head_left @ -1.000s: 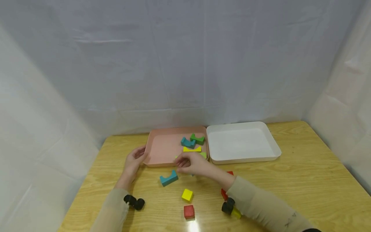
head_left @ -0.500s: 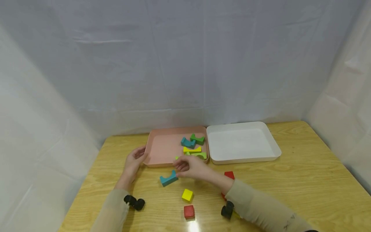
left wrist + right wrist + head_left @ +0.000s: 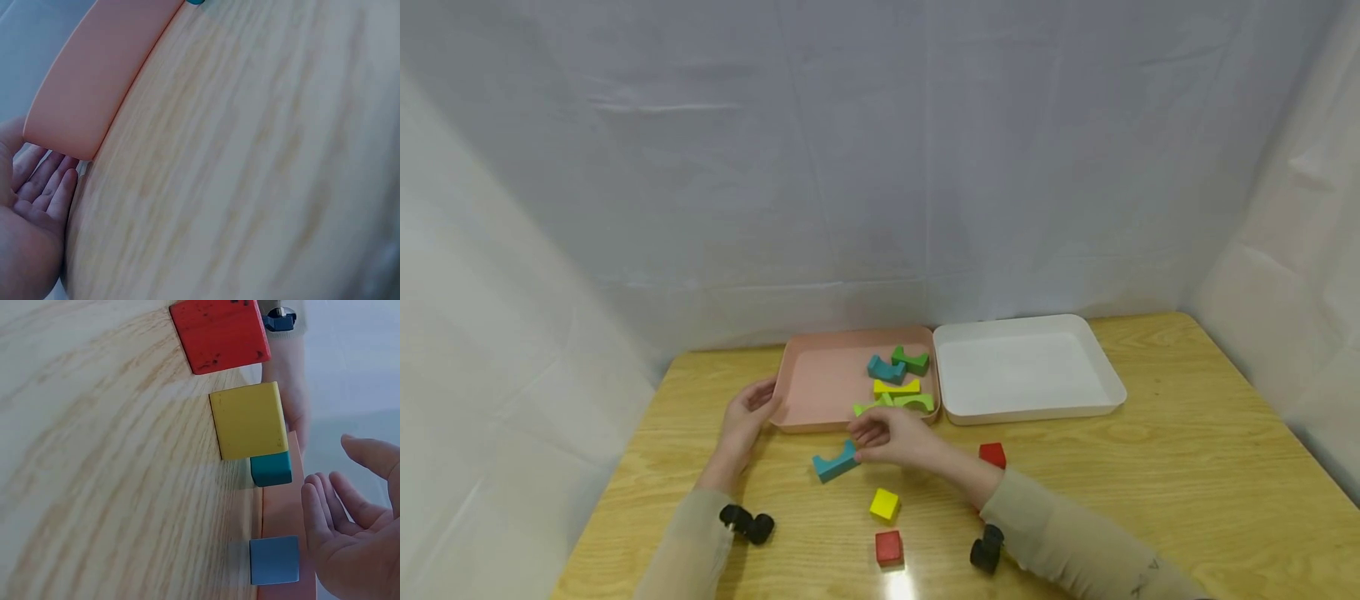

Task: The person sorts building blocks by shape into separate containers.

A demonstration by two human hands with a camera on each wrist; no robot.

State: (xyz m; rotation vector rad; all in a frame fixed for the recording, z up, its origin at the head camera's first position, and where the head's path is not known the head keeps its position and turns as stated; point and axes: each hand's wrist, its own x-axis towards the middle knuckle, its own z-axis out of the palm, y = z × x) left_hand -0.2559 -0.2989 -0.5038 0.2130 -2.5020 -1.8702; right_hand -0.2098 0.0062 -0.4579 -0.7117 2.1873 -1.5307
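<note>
Right grip [image 3: 898, 437], loosely spread, hovers beside the lower-centre blue arch [image 3: 837, 463]; relaxed left grip [image 3: 747, 418] touches the pink tray [image 3: 822, 382], likely steadying it.

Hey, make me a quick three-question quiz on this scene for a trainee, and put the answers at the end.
1. Short answer: which tray is nearest the left hand?
2. True or false: the yellow cube lies directly on the table.
3. Multiple choice: what is the right hand holding?
a) a red cube
b) a blue block
c) nothing

Key:
1. The pink tray.
2. True.
3. c; the right wrist view shows no block between its fingers.
</note>
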